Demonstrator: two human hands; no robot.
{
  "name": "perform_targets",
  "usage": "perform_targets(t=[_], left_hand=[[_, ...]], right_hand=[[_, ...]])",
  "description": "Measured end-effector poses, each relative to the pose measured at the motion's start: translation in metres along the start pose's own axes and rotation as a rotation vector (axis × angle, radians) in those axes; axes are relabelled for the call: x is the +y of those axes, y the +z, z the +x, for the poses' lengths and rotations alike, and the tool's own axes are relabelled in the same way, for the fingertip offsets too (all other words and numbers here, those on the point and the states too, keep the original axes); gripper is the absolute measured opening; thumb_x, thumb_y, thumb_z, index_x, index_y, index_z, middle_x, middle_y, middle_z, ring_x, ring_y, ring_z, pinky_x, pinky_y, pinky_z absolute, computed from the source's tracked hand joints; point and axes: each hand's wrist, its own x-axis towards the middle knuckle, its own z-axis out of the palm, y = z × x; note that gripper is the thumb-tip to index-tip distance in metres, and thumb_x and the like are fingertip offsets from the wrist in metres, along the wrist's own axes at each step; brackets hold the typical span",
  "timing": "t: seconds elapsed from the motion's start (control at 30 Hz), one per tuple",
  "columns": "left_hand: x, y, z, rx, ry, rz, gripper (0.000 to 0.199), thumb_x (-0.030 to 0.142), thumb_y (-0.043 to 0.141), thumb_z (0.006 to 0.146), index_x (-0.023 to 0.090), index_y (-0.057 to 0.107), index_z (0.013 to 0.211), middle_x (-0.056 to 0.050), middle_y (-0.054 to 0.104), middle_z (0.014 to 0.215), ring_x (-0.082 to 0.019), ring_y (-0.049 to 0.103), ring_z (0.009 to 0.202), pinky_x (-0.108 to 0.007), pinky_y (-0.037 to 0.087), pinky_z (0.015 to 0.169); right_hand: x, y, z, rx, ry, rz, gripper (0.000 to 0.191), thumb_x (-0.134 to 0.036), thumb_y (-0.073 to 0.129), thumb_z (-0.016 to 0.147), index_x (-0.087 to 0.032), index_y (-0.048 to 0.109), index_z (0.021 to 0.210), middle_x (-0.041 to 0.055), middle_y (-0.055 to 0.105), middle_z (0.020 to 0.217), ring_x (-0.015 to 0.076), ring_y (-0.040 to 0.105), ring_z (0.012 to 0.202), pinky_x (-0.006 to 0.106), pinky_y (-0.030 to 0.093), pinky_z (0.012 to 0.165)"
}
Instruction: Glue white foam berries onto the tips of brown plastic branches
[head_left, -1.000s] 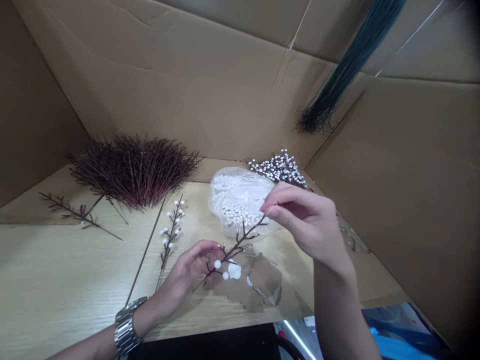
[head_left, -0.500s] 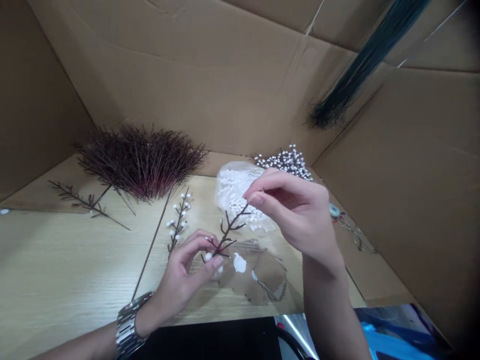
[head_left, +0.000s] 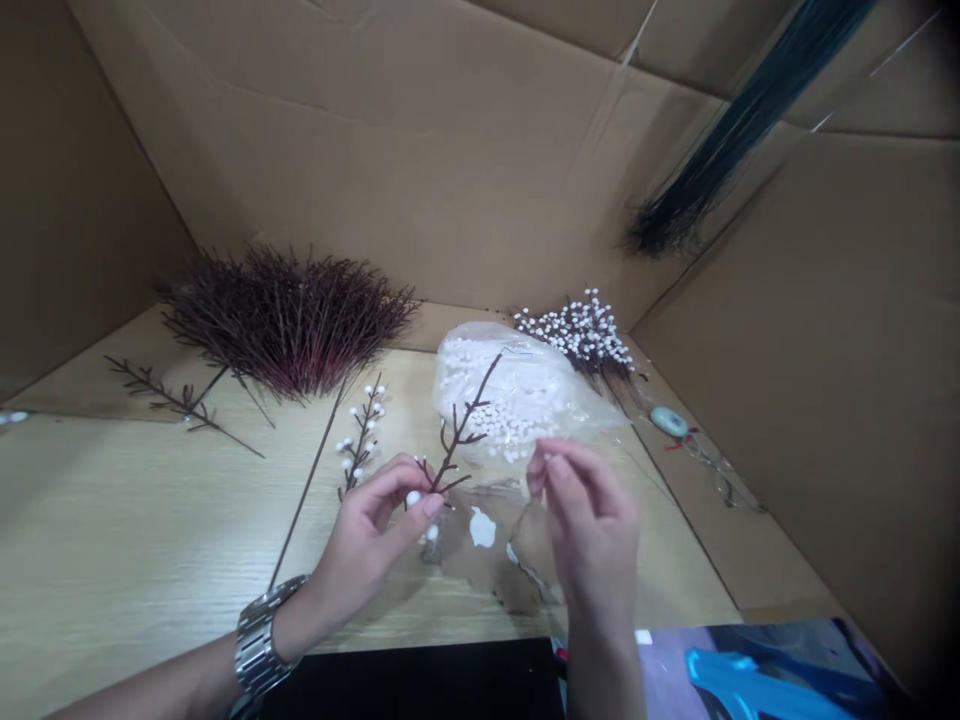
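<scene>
My left hand pinches a brown artificial twig near its lower end, and the twig's bare tip slants up to the right. White berries show by the thumb at its base. My right hand, slightly blurred, is apart from the twig to its right, thumb and fingertips pressed together. Whatever is between them, if anything, is too small to make out. Below the hands lies a piece of torn cardboard with a white blob of glue-like paste. Behind them sits a clear plastic bag of white berries.
A berried twig lies left of the bag; a bare twig lies farther left. A dark twig heap and finished berry sprigs stand against the cardboard wall. Scissors lie right; a blue tool is at front right.
My right hand has let go of the twig's tip and moved down, toward me. The twig now stands more upright in my left hand, which has barely moved.
</scene>
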Motion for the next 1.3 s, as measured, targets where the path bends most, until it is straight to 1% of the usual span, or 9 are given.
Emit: perform_targets(t=[0.13, 0.2, 0.27, 0.4, 0.5, 0.67, 0.77, 0.9, 1.3], left_hand=[[0.004, 0.0, 0.001, 0.0, -0.014, 0.028, 0.01, 0.028, 0.07, 0.092, 0.019, 0.07, 0.087, -0.003, 0.062, 0.09, -0.018, 0.06, 0.086, -0.026, 0.05, 0.077], [0.003, 0.001, 0.002, -0.01, -0.017, 0.043, 0.01, 0.029, 0.07, 0.093, 0.02, 0.07, 0.088, -0.003, 0.062, 0.091, -0.018, 0.06, 0.087, -0.026, 0.05, 0.078], [0.0, 0.001, 0.003, -0.019, -0.017, 0.055, 0.011, 0.029, 0.07, 0.093, 0.02, 0.069, 0.088, -0.003, 0.062, 0.091, -0.018, 0.06, 0.089, -0.026, 0.05, 0.079], [-0.004, 0.0, 0.003, -0.022, -0.022, 0.066, 0.013, 0.03, 0.069, 0.093, 0.019, 0.068, 0.086, -0.003, 0.061, 0.09, -0.018, 0.059, 0.088, -0.026, 0.049, 0.079], [-0.004, 0.0, 0.002, -0.047, -0.023, 0.074, 0.012, 0.028, 0.069, 0.094, 0.02, 0.068, 0.086, -0.003, 0.061, 0.09, -0.018, 0.059, 0.088, -0.026, 0.049, 0.079], [-0.004, 0.0, -0.001, -0.096, 0.037, 0.089, 0.012, 0.023, 0.068, 0.094, 0.02, 0.065, 0.083, -0.002, 0.059, 0.087, -0.017, 0.056, 0.085, -0.026, 0.047, 0.078], [-0.005, 0.0, -0.002, -0.108, 0.075, 0.106, 0.012, 0.021, 0.069, 0.093, 0.02, 0.064, 0.082, -0.003, 0.059, 0.089, -0.018, 0.055, 0.087, -0.028, 0.046, 0.08], [-0.005, 0.0, -0.002, -0.115, 0.088, 0.118, 0.012, 0.022, 0.069, 0.093, 0.02, 0.064, 0.082, -0.003, 0.06, 0.089, -0.019, 0.056, 0.086, -0.029, 0.046, 0.078], [-0.007, -0.001, -0.001, -0.138, 0.066, 0.147, 0.012, 0.025, 0.068, 0.094, 0.02, 0.065, 0.083, -0.003, 0.06, 0.087, -0.019, 0.058, 0.085, -0.031, 0.047, 0.079]], right_hand=[[0.017, 0.014, -0.049, -0.031, 0.183, 0.011, 0.014, -0.029, 0.07, 0.09, -0.027, 0.076, 0.103, 0.0023, 0.076, 0.087, 0.0173, 0.071, 0.075, 0.028, 0.058, 0.066], [0.014, 0.022, -0.06, -0.043, 0.181, 0.019, 0.016, -0.027, 0.072, 0.089, -0.028, 0.076, 0.104, 0.0034, 0.077, 0.093, 0.0192, 0.072, 0.082, 0.03, 0.06, 0.073], [0.007, 0.024, -0.06, -0.04, 0.099, -0.001, 0.016, -0.023, 0.07, 0.09, -0.029, 0.077, 0.102, 0.0037, 0.076, 0.097, 0.0207, 0.072, 0.092, 0.031, 0.06, 0.079], [-0.011, 0.012, -0.031, -0.104, -0.055, -0.109, 0.023, -0.017, 0.064, 0.094, -0.033, 0.077, 0.104, 0.0015, 0.074, 0.1, 0.0175, 0.069, 0.098, 0.028, 0.056, 0.08], [-0.03, 0.003, 0.006, -0.147, -0.106, -0.173, 0.016, -0.021, 0.066, 0.094, -0.03, 0.077, 0.102, 0.0011, 0.073, 0.101, 0.0159, 0.067, 0.098, 0.027, 0.054, 0.084], [-0.063, 0.013, 0.052, -0.233, -0.2, -0.22, 0.01, -0.031, 0.069, 0.092, -0.023, 0.075, 0.096, 0.0008, 0.072, 0.091, 0.0131, 0.062, 0.076, 0.026, 0.049, 0.065], [-0.071, 0.023, 0.058, -0.29, -0.241, -0.252, 0.011, -0.029, 0.067, 0.093, -0.021, 0.071, 0.087, -0.0007, 0.069, 0.082, 0.0112, 0.057, 0.069, 0.025, 0.045, 0.061], [-0.069, 0.031, 0.056, -0.303, -0.217, -0.236, 0.013, -0.027, 0.066, 0.093, -0.02, 0.069, 0.082, -0.0019, 0.065, 0.077, 0.0106, 0.055, 0.067, 0.025, 0.043, 0.059], [-0.066, 0.034, 0.062, -0.305, -0.231, -0.207, 0.013, -0.026, 0.069, 0.091, -0.02, 0.069, 0.079, -0.0023, 0.066, 0.075, 0.0104, 0.055, 0.065, 0.026, 0.043, 0.059]])
